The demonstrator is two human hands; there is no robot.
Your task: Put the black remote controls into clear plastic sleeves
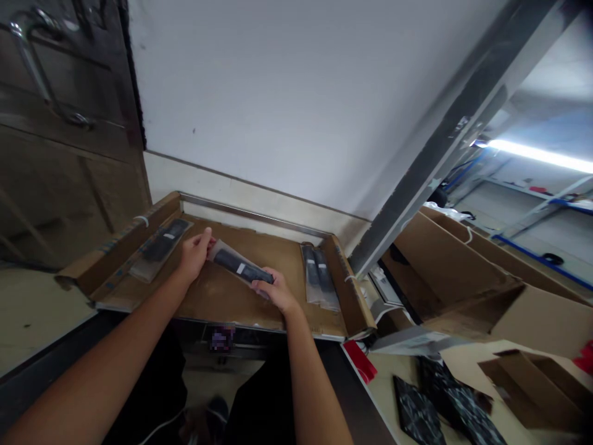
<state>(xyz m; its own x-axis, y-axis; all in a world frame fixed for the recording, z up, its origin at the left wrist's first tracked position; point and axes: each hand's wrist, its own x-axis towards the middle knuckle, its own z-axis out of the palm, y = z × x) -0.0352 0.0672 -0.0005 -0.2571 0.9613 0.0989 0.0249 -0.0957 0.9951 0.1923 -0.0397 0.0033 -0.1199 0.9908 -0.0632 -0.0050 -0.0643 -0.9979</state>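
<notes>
A frosted plastic bag [231,263] with a long dark item and a small white label inside is stretched between my two hands above the cardboard-lined tray. My left hand [196,252] pinches its upper left end. Around its lower right end, my right hand [273,289] is closed, thumb on top. Another bagged dark item [162,242] lies at the tray's left side, near my left hand. To the right of my right hand, two more bagged dark items [319,278] rest side by side. What exactly the dark items are, I cannot tell.
The tray's raised cardboard edge [349,287] bounds the right side, and a white wall [278,111] stands behind. Large open cardboard boxes [463,272] are at the right. A metal door with a handle [39,68] is at the left. Dark patterned packages [445,402] lie lower right.
</notes>
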